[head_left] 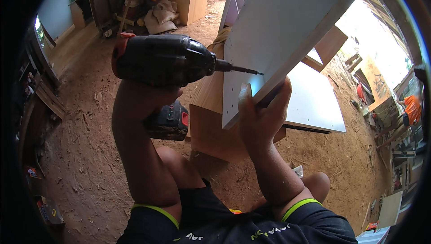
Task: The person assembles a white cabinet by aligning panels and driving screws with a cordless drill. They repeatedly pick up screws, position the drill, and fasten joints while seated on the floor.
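My left hand [146,95] is wrapped around the grip of a black and red cordless drill [166,60], whose battery hangs below the wrist. The long drill bit [244,70] points right, its tip at the face of a white board [278,24]. A bluish light spot falls on the board just below the tip. Gripping the board's near edge is my right hand [262,120], thumb on the drilled face and fingers around the other side. The board slants up and away to the right. Several small holes dot its left part.
Under the board sits a wood-coloured box [215,138], with a flat white panel [314,102] to its right. A wooden cabinet [197,2] and a pale sack [161,17] stand far left on the dirt floor [85,154]. A person in orange [412,109] is at far right.
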`<state>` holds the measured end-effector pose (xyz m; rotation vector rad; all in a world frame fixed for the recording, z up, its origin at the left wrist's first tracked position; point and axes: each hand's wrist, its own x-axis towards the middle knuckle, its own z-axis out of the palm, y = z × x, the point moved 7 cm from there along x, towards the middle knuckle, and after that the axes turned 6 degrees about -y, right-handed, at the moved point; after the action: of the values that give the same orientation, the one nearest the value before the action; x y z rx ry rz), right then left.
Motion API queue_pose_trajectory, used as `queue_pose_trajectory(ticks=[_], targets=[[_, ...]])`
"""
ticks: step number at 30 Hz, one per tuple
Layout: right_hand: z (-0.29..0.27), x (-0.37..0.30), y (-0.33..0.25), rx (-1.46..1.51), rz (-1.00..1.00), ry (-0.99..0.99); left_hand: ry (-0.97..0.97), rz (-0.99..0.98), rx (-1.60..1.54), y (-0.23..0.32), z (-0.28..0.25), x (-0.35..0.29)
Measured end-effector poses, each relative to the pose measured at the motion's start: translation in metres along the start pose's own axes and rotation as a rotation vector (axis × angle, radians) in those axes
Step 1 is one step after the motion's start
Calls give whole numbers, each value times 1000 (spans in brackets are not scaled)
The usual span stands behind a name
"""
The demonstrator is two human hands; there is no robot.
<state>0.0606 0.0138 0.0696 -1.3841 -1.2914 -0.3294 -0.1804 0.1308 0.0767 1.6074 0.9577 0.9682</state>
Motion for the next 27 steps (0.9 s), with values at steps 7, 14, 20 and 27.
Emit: queue_pose_trajectory(ticks=[7,14,20,27], targets=[[-2,0,-1,-23,-36,17,-111,303,-35,10,12,8],[-3,0,0,-8,-23,8,-170,403,-103,9,17,13],[-4,1,-4,-22,-49,22,-197,335,-101,13,22,11],[-5,2,-7,-39,-71,38,-145,272,-37,25,24,-7]])
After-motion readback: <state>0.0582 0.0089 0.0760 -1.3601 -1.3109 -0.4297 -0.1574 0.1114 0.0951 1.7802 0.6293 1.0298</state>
